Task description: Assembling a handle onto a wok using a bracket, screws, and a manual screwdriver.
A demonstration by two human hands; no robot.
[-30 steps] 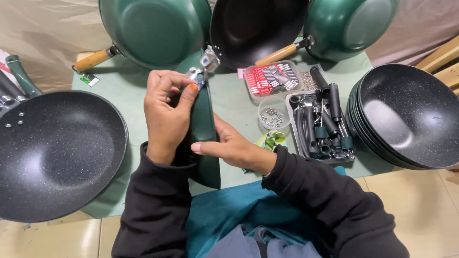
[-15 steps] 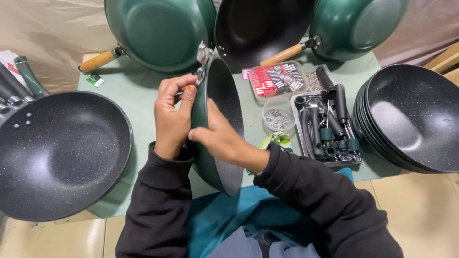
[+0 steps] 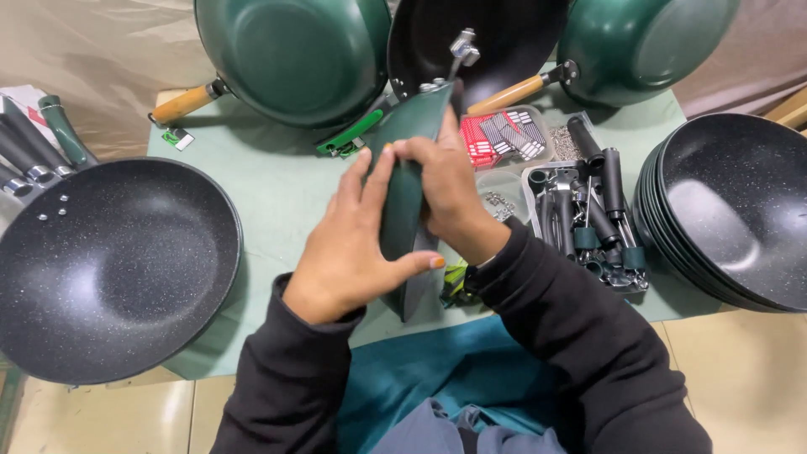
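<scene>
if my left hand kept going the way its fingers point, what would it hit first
Likely the green pan propped at the table's far edge; the left hand points up along the held pan. Depth is unclear, so it might pass beneath.

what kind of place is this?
Likely a cookware assembly bench: a stack of handleless black pans, a tray of loose handles, and finished green pans with wooden handles behind.

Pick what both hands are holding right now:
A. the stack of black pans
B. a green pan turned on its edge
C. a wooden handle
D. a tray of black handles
B: the left hand and right hand clasp the green pan from either side, edge-on to the camera.
</scene>
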